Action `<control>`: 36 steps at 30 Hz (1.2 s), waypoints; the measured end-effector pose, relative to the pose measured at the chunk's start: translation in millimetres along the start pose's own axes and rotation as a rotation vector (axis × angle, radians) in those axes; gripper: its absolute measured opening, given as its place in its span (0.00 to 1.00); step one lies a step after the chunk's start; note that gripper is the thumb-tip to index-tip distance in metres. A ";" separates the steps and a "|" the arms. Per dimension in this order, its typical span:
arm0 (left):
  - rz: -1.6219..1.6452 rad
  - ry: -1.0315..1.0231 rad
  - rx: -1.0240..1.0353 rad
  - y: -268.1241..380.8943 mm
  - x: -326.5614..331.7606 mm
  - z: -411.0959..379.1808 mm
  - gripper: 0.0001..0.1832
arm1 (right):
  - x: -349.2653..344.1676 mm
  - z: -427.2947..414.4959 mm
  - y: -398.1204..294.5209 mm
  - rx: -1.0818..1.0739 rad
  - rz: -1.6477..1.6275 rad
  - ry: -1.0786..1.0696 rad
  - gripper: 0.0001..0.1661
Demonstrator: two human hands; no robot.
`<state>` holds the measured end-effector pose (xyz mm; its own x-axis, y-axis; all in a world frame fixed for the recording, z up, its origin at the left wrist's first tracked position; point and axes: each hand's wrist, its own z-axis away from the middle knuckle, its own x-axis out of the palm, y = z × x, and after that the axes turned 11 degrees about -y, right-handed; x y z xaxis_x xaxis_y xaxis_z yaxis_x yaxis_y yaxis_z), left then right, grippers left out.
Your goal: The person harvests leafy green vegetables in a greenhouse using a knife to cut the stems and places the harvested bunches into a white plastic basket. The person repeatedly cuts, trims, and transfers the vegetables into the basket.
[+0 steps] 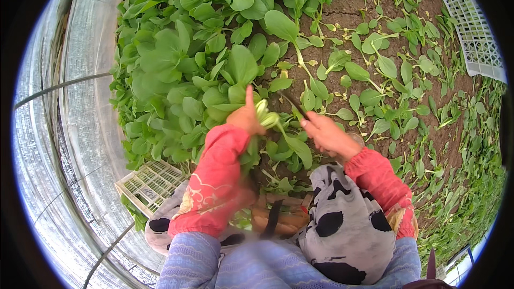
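Leafy greens with pale stem bases (266,117), like bok choy, are gripped in my left hand (247,117), its index finger pointing up over the leaves. To the right, my right hand (327,131) holds a thin dark-bladed knife (294,104), its tip towards the upper left and near the stem bases. A loose leaf (299,148) hangs below the bunch, between the hands. Dense standing greens (192,64) grow beyond and to the left of my left hand. One leaning plant (297,50) lies over the soil above the knife.
Cut leaves and small plants lie over brown soil (345,4) on the right. A white plastic crate (474,28) is at the upper right, another crate (154,186) at the lower left beside my leg. Plastic sheeting (88,128) with thin hoops runs along the left.
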<state>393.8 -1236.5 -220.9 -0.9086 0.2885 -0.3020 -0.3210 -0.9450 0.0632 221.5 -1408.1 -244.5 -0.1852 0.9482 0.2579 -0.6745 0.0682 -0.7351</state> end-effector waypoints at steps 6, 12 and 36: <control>-0.334 0.256 -0.063 -69.3 29.5 -12.1 0.58 | 31.1 -83.7 23.0 0.016 0.267 -0.007 0.16; -0.272 0.352 -0.020 -85.5 44.7 -17.2 0.51 | 38.5 -124.4 6.9 0.104 0.204 -0.051 0.15; 1.103 -0.217 0.979 -95.4 -6.1 176.2 0.69 | 47.3 36.1 -167.4 -0.611 -0.137 0.036 0.31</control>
<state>382.9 -1120.9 -57.5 -0.7999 -0.3849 0.4605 0.5699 -0.2464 0.7839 299.9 -1385.8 -86.6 -0.0946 0.9274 0.3619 -0.1586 0.3449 -0.9252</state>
